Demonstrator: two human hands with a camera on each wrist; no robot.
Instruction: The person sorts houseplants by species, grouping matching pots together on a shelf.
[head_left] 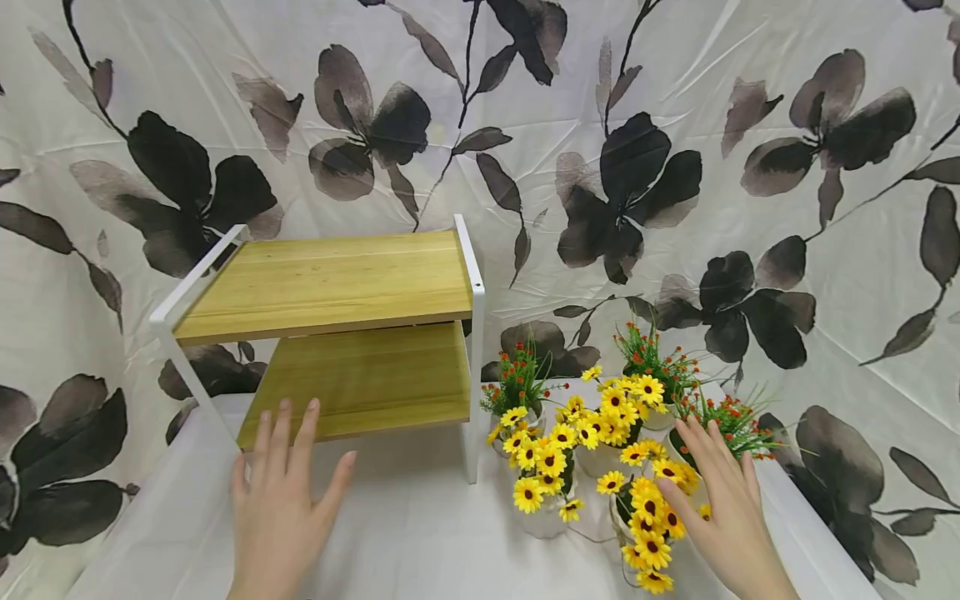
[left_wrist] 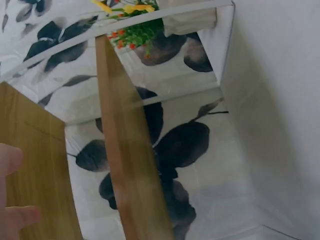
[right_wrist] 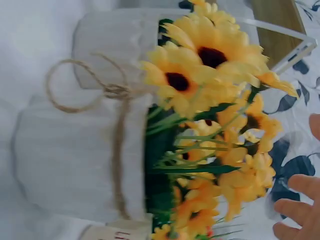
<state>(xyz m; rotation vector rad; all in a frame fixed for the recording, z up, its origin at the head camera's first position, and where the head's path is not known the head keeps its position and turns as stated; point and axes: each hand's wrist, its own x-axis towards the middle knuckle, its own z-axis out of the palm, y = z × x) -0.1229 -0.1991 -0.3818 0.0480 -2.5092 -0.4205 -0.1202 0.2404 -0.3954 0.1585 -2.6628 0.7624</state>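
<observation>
While the left hand (head_left: pixel 281 500), fingers spread and holding nothing, is positioned at the near edge of the two-tier shelf (head_left: pixel 337 279), at left on the table (head_left: pixel 397 525), the right hand (head_left: pixel 723 517), fingers extended and likewise unloaded, is near the potted yellow flowers (head_left: pixel 551 461) at right. Red-flowered plants (head_left: pixel 517 383) stand farther back. Hand contact cannot be determined.

The sunflowers (head_left: pixel 551 460) are yellow, the shelf (head_left: pixel 337 282) yellow-brown and white, the backdrop (head_left: pixel 536 125) black-flowered white.
</observation>
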